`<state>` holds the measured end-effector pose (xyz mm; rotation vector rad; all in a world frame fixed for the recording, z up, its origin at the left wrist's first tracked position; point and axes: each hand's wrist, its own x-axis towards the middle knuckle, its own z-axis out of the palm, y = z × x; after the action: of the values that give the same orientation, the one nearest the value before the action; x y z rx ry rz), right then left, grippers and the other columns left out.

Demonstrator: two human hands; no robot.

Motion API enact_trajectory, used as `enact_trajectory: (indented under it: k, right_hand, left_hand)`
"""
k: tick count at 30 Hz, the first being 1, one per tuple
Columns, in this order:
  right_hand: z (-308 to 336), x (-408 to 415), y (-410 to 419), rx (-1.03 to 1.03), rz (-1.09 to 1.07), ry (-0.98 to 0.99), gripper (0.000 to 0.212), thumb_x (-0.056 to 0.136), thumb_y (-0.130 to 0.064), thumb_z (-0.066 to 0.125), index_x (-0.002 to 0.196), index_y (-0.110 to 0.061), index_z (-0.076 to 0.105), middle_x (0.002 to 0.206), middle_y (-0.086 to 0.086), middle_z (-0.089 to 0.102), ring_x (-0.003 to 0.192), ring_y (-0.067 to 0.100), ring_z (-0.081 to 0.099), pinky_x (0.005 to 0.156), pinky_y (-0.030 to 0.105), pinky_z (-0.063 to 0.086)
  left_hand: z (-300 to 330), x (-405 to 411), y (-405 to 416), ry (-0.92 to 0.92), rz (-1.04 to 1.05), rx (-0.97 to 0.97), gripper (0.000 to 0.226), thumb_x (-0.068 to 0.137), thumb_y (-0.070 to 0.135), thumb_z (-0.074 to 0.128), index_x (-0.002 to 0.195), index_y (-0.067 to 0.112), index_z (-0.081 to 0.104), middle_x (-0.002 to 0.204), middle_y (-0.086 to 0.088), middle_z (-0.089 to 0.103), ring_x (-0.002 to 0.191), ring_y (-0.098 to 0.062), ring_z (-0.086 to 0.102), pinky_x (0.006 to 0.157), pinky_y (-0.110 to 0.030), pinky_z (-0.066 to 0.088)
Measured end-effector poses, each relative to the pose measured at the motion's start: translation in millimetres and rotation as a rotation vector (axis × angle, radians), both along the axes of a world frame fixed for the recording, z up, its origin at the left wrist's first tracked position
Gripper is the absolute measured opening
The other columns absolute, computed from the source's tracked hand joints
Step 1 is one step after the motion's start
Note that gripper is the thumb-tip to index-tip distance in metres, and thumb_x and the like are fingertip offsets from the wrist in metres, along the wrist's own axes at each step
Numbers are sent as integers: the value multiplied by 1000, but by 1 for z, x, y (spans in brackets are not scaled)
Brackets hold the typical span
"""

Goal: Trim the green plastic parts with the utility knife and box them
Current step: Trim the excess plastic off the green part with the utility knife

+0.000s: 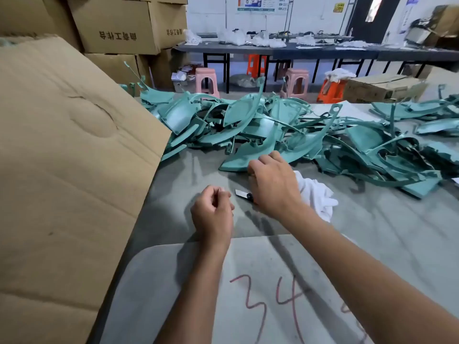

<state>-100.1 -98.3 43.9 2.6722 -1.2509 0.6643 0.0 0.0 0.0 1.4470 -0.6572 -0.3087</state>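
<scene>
- Two hands are seen over the grey table (372, 232).
- The utility knife (244, 194) is held in the right hand (273, 184) (blade poking left).
- Nothing is held in the curled left hand (212, 209).
- Green plastic parts (273, 130) are piled behind.

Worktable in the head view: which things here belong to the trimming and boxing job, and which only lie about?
For the job:
- green plastic parts, heaped
- utility knife, held in the right hand
- left hand, curled, holding nothing
- cardboard box at the left

Lying about:
- white cloth
- pink stools
- orange stools
- stacked cartons
</scene>
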Motion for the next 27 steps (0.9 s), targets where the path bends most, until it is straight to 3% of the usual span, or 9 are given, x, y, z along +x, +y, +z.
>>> enact_trajectory:
  k: [2,5,10,12,15,17,20,24,27]
  right_hand:
    - [2,24,-22,-105,-29,168,28,88,-14,61,115,-15,62,117,8,61,118,31,48,98,42,42]
    - [3,48,-52,3,-12,425,48,93,-29,66,138,-19,52,135,9,57,139,32,42,120,51,27]
    - [2,44,-57,-72,-30,415,15,96,-14,56,109,-20,63,102,2,73,103,28,68,111,41,37]
    - [0,36,-54,-141,-5,312,13,94,-21,56,103,-21,65,96,0,74,95,28,69,95,36,44]
    - [0,18,-41,-93,102,179,52,84,-42,30,111,-20,69,103,3,76,96,31,70,79,37,50]
    - [2,6,-32,-64,165,144,43,84,-29,51,123,-23,69,114,1,75,106,30,69,80,38,53]
    - [2,-14,-12,-51,228,10,58,69,-7,77,125,-23,72,115,1,77,106,29,71,84,38,55]
    - [-2,-44,25,-11,321,-540,49,83,2,58,123,-18,76,112,-3,78,97,18,74,82,33,58]
    - [-4,-63,50,161,323,-944,40,95,6,64,119,-24,75,98,-22,74,85,-2,66,75,18,51]
  left_hand:
    - [-1,3,-3,-3,-3,-36,29,86,30,52,71,7,61,53,-3,60,48,-13,58,57,-41,53]
    - [-1,4,-2,-61,-84,-30,33,86,39,50,68,13,60,54,0,60,49,-7,59,55,-38,53]
    - [2,6,2,-75,-120,-9,30,88,32,53,68,11,59,55,-1,61,53,-22,58,58,-46,54]
    - [6,3,4,-80,-142,-8,28,89,28,53,67,12,59,55,-1,61,54,-26,58,57,-45,52]
    - [8,1,5,-46,-155,20,26,90,23,55,68,10,61,55,-2,62,54,-23,58,57,-40,49]
    - [7,2,5,15,-165,37,26,94,17,57,70,9,63,55,-2,62,52,-19,57,50,-32,46]
    - [9,3,5,114,-174,57,26,99,13,55,74,9,63,59,-5,64,51,-19,57,46,-25,39]
    - [15,5,11,337,-211,15,28,106,15,46,84,5,60,67,-13,63,49,-22,59,44,-26,41]
    - [21,2,18,419,-278,-16,32,109,19,42,90,1,60,71,-14,64,53,-23,63,46,-26,48]
